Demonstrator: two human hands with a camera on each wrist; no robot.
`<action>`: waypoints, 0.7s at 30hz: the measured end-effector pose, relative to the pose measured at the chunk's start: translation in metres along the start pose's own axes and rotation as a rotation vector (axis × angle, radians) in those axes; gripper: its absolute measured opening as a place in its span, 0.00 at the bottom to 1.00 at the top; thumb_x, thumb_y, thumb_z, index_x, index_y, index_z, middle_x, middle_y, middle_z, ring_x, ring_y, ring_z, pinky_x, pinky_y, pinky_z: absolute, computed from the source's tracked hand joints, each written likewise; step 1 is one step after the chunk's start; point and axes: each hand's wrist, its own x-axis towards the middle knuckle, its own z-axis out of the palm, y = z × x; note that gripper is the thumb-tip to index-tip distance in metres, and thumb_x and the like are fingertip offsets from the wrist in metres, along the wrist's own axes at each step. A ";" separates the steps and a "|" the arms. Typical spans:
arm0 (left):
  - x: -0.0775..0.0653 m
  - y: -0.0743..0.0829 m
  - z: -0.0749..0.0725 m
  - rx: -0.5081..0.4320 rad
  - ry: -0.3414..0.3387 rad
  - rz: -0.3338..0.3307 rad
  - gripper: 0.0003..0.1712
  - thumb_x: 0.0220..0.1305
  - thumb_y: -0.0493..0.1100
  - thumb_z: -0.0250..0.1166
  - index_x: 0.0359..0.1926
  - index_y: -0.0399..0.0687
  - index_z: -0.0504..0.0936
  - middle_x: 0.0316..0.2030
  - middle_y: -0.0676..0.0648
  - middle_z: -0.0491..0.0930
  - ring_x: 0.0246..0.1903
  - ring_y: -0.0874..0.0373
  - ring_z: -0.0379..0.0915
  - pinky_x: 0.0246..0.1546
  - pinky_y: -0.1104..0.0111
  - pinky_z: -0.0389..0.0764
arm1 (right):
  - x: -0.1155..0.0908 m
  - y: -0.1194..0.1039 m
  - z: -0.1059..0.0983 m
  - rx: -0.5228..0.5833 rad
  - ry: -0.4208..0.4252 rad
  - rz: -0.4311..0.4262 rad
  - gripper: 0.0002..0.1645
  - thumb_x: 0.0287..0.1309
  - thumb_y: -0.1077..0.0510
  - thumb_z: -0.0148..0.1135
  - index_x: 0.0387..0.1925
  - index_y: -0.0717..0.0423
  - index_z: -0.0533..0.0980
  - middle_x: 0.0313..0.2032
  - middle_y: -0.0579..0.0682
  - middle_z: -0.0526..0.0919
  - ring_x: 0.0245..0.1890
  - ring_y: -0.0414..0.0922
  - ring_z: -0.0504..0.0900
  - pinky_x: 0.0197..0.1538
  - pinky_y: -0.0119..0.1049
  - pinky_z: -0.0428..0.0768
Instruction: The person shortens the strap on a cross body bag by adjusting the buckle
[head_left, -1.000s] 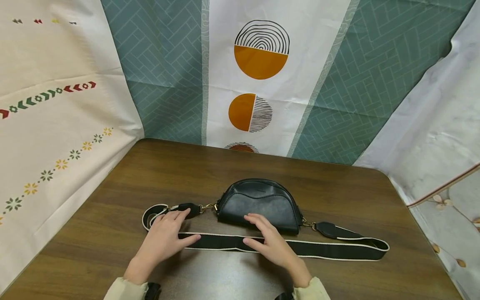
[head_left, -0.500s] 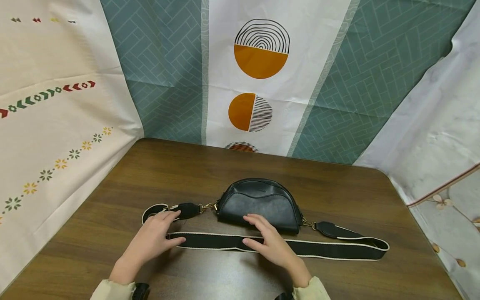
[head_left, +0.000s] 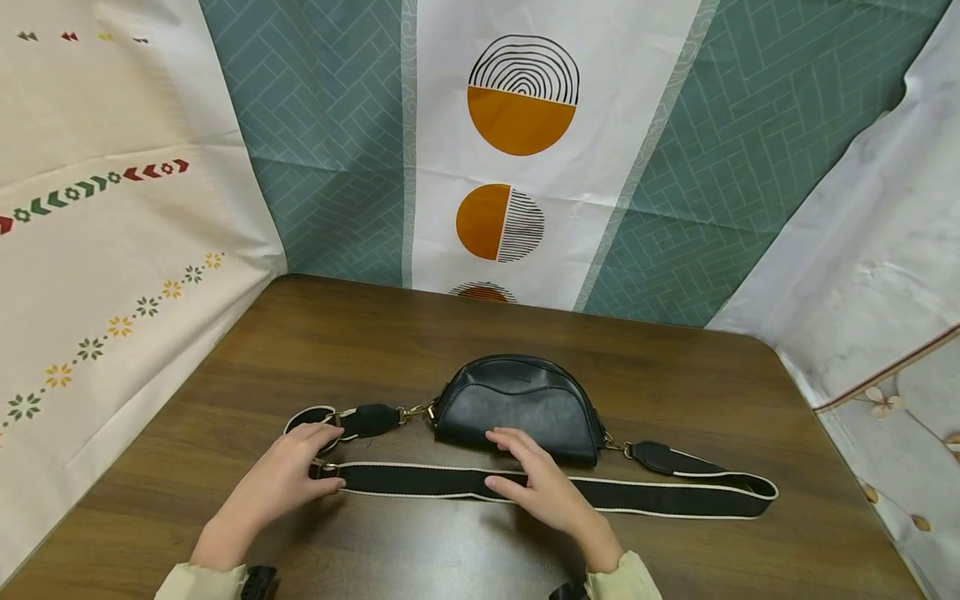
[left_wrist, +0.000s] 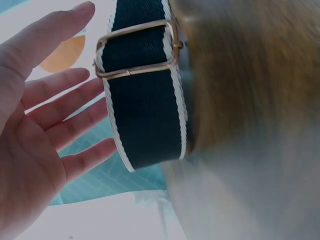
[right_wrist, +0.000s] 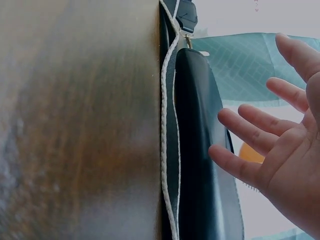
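Note:
A black half-moon handbag [head_left: 517, 412] stands on the wooden table, its flap facing me. Gold clips join its ends to a wide black shoulder strap [head_left: 420, 479] with white edging, laid in a line before the bag and looped at both sides. My left hand [head_left: 272, 479] is beside the strap's left loop, fingers spread. In the left wrist view its fingertips come close to the strap near a gold slide buckle [left_wrist: 131, 71]. Over the strap's middle, in front of the bag, my right hand [head_left: 546, 487] has its fingers extended. Neither hand grips anything.
The brown table [head_left: 697, 383] has rounded far corners. Behind it hangs a teal and white cloth [head_left: 337, 192] with orange circles. A cream patterned cloth [head_left: 127, 250] hangs at the left, a white one [head_left: 885, 275] at the right.
My left hand has moved left along the strap, off the black end tab, uncovering more of the strap and a buckle. The right hand, bag and strap stay put.

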 end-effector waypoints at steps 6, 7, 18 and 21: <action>-0.005 -0.009 0.003 0.013 0.054 0.077 0.30 0.26 0.39 0.76 0.38 0.33 0.79 0.37 0.42 0.77 0.38 0.47 0.73 0.36 0.56 0.73 | -0.001 -0.001 -0.001 0.001 0.003 -0.018 0.31 0.56 0.49 0.58 0.58 0.59 0.65 0.58 0.50 0.65 0.51 0.47 0.70 0.52 0.43 0.68; -0.006 -0.010 0.003 0.022 0.060 0.085 0.30 0.26 0.39 0.77 0.38 0.33 0.79 0.37 0.43 0.77 0.37 0.48 0.74 0.36 0.56 0.73 | -0.001 -0.001 -0.001 0.001 0.004 -0.021 0.31 0.56 0.49 0.58 0.58 0.59 0.65 0.57 0.51 0.65 0.51 0.47 0.70 0.52 0.43 0.68; -0.010 -0.015 0.003 0.039 0.066 0.136 0.26 0.26 0.37 0.76 0.35 0.35 0.82 0.32 0.46 0.80 0.33 0.52 0.75 0.33 0.59 0.75 | -0.002 -0.002 -0.002 0.041 -0.019 0.000 0.32 0.56 0.50 0.59 0.58 0.59 0.65 0.57 0.48 0.65 0.50 0.49 0.72 0.51 0.44 0.69; -0.011 -0.017 0.003 0.033 0.039 0.157 0.25 0.27 0.37 0.76 0.35 0.37 0.82 0.33 0.47 0.80 0.33 0.52 0.75 0.33 0.58 0.74 | -0.002 -0.002 -0.002 0.050 -0.022 -0.008 0.32 0.56 0.49 0.58 0.58 0.60 0.65 0.57 0.49 0.65 0.48 0.49 0.73 0.50 0.46 0.69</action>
